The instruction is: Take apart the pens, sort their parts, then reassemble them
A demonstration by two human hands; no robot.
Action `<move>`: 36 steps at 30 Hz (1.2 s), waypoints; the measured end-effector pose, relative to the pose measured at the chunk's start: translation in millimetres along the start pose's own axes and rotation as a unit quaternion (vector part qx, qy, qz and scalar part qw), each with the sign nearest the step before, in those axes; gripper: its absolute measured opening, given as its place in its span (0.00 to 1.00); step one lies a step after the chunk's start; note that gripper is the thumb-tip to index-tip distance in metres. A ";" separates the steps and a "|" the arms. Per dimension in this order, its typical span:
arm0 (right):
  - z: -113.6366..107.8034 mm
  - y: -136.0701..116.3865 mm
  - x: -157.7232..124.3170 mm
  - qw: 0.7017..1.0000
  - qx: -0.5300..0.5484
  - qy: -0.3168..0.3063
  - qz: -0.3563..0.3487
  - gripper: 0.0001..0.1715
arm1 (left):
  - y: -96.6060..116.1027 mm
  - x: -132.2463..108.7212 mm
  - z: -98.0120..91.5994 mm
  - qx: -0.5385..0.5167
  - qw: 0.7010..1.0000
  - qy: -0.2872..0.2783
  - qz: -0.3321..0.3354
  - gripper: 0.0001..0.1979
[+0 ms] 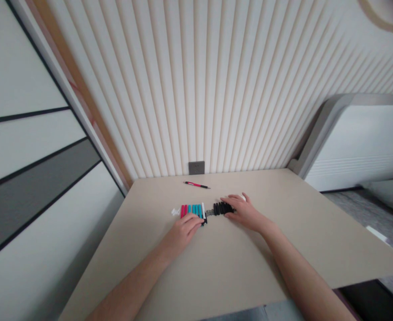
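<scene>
A row of short sticks lies on the beige table (216, 267): red ones (183, 210) at the left, teal ones (194, 208) beside them, a white one (203, 208), then several black ones (221, 208). My left hand (182, 232) rests flat with its fingertips on the near ends of the teal and white sticks, fingers stretched out. My right hand (245, 213) lies over the right end of the black sticks, fingers extended and touching them. A small white piece (175, 212) sits left of the red sticks.
A red and black pen (197, 185) lies farther back near the wall. A grey wall socket (196, 167) sits above the table's back edge. A white unit (360, 142) stands to the right, and panelled wall to the left.
</scene>
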State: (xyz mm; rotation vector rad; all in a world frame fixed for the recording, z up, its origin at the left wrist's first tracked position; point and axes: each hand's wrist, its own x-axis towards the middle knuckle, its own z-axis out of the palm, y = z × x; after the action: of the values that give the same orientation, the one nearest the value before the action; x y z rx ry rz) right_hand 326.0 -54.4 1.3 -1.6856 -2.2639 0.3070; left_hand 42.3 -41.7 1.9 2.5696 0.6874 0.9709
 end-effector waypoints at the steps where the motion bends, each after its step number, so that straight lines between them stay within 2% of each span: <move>1: 0.2 0.4 0.0 1.000 0.000 0.002 0.001 0.31 | -0.1 0.0 0.0 0.000 1.000 -0.001 -0.001 0.10; 22: -1.0 2.2 -1.4 1.000 -0.006 0.017 0.013 0.29 | -2.7 -0.8 1.7 -0.004 1.000 -0.003 -0.003 0.10; 30: -3.0 -20.0 1.0 0.998 -0.004 0.043 -0.055 0.24 | -1.2 0.9 0.4 -0.013 1.000 -0.008 -0.024 0.09; 36: 6.1 -54.4 -0.8 0.983 0.098 0.103 -0.115 0.13 | -2.1 -0.3 4.0 -0.023 0.998 -0.003 -0.051 0.11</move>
State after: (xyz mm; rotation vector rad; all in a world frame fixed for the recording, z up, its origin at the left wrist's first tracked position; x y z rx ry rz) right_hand 275.5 -70.8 14.3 -1.2804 -2.1682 0.2784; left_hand 44.1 -40.5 -2.1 2.4708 0.7759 0.9348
